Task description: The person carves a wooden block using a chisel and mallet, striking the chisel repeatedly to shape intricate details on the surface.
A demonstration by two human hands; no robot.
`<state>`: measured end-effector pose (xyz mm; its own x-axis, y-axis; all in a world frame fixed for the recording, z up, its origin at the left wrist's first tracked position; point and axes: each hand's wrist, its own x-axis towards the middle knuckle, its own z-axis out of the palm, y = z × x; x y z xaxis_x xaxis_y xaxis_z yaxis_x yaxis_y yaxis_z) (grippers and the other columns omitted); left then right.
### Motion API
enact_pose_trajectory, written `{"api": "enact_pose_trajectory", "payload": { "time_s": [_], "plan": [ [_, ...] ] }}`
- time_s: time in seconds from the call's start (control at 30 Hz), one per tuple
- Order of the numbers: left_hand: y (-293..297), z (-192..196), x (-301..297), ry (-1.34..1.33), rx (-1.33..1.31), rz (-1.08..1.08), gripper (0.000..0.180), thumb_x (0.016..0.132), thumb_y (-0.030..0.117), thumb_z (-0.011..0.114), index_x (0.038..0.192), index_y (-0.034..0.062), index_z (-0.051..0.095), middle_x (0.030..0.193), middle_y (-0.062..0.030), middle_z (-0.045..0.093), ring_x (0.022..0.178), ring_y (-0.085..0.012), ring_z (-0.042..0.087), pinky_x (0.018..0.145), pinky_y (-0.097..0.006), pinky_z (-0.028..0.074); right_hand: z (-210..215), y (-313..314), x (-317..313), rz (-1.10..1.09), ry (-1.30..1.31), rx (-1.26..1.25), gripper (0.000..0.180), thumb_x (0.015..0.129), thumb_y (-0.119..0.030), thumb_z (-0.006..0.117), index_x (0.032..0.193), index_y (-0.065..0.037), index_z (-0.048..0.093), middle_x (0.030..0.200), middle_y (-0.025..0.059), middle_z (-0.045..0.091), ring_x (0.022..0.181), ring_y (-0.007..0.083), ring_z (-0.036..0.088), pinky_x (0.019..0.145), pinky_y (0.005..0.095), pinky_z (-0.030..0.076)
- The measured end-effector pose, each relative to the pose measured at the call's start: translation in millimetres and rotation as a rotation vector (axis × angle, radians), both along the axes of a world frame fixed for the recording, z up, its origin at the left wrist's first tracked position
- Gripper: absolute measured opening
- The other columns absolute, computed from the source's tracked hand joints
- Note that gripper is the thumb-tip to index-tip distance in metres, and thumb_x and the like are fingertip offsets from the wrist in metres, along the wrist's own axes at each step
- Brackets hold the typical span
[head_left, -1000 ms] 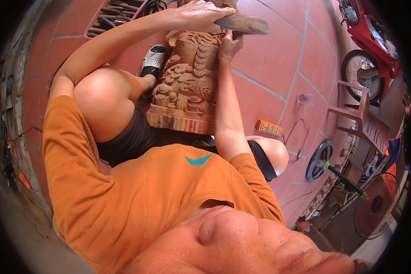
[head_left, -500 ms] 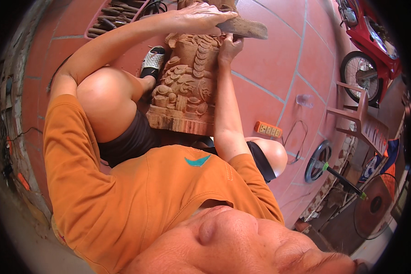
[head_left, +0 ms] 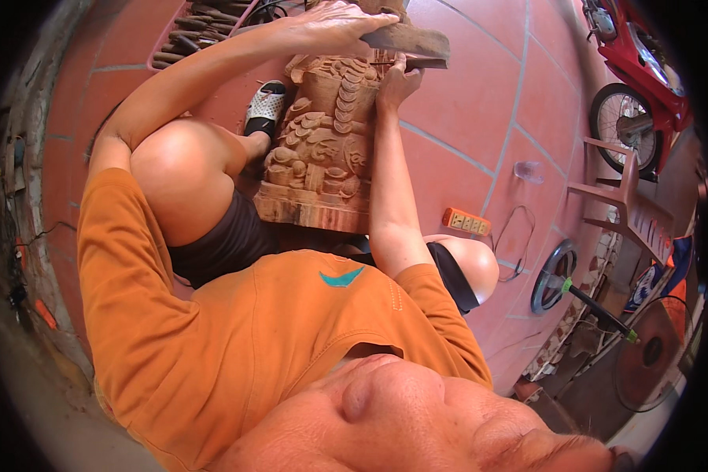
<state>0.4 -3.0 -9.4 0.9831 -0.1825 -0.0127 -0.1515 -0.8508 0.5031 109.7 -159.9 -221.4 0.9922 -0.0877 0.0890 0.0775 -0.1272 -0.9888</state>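
My left hand (head_left: 334, 30) is closed around a flat wooden mallet (head_left: 409, 39), which reaches out to the right over the top of the carving. Just below it, my right hand (head_left: 398, 83) pinches a slim chisel (head_left: 430, 63), whose butt end shows beside the mallet. Whether mallet and chisel touch, I cannot tell. The chisel's working end lies against or close to the upper part of a brown wood carving (head_left: 315, 126), covered in rows of coins and rounded shapes. That carving lies between my legs, its flat base toward me.
A pink tray (head_left: 161, 47) of several carving tools sits at the far left. On the tiled floor to the right are an orange power strip (head_left: 466, 222), a clear cup (head_left: 529, 171), a plastic chair (head_left: 625, 200) and a weight plate on a bar (head_left: 553, 275). A red motorbike (head_left: 645, 71) stands beyond.
The mallet has shifted slightly to the left with my left hand, and the chisel's butt end now shows below it. My right hand stays in nearly the same place.
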Motion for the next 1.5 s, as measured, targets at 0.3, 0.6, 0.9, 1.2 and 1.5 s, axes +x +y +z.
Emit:
{"api": "enact_pose_trajectory", "payload": {
  "time_s": [0.3, 0.6, 0.9, 1.2, 1.5],
  "plan": [
    [-1, -4, 6, -0.164, 0.04, -0.027, 0.074, 0.092, 0.027, 0.068, 0.153, 0.0017, 0.034, 0.1, -0.0275, 0.068, 0.095, -0.041, 0.068, 0.086, -0.047, 0.053, -3, 2, 4, 0.085, 0.025, 0.214, 0.008, 0.093, -0.01, 0.069, 0.098, -0.006, 0.063, 0.081, 0.0048, 0.068, 0.071, 0.0147, 0.066, 0.072, 0.0347, 0.053],
    [-21, -34, 24, -0.095, 0.133, 0.038, 0.081, 0.086, 0.028, 0.074, 0.155, 0.0126, 0.036, 0.109, -0.0248, 0.069, 0.099, -0.0344, 0.07, 0.089, -0.043, 0.054, -2, 3, 3, 0.169, -0.209, 0.032, 0.017, 0.088, -0.002, 0.07, 0.103, 0.004, 0.064, 0.086, 0.0097, 0.073, 0.077, 0.0161, 0.067, 0.074, 0.0313, 0.053],
    [-24, 8, 13, -0.117, 0.001, -0.039, 0.075, 0.09, 0.022, 0.066, 0.153, -0.0006, 0.032, 0.09, -0.0246, 0.067, 0.087, -0.0398, 0.068, 0.077, -0.05, 0.051, 32, 1, -12, 0.155, -0.187, -0.105, 0.018, 0.088, -0.002, 0.07, 0.105, 0.003, 0.064, 0.086, 0.0091, 0.073, 0.076, 0.0164, 0.066, 0.073, 0.0312, 0.052],
    [-9, 14, 5, 0.0, 0.038, 0.064, 0.072, 0.091, 0.029, 0.067, 0.152, 0.0023, 0.038, 0.103, -0.0289, 0.067, 0.097, -0.0412, 0.067, 0.086, -0.048, 0.053, -1, 2, 0, 0.147, 0.041, 0.228, 0.012, 0.094, -0.001, 0.065, 0.104, -0.002, 0.059, 0.084, 0.0072, 0.068, 0.072, 0.0132, 0.066, 0.065, 0.0283, 0.053],
    [4, 35, -3, 0.24, -0.185, 0.127, 0.075, 0.093, 0.037, 0.067, 0.152, 0.0028, 0.037, 0.112, -0.0292, 0.066, 0.102, -0.0405, 0.067, 0.089, -0.047, 0.053, 9, 0, 0, 0.126, 0.154, 0.381, 0.014, 0.099, -0.002, 0.06, 0.109, -0.005, 0.052, 0.086, 0.0058, 0.066, 0.073, 0.0124, 0.065, 0.061, 0.0259, 0.054]
  ]
}}
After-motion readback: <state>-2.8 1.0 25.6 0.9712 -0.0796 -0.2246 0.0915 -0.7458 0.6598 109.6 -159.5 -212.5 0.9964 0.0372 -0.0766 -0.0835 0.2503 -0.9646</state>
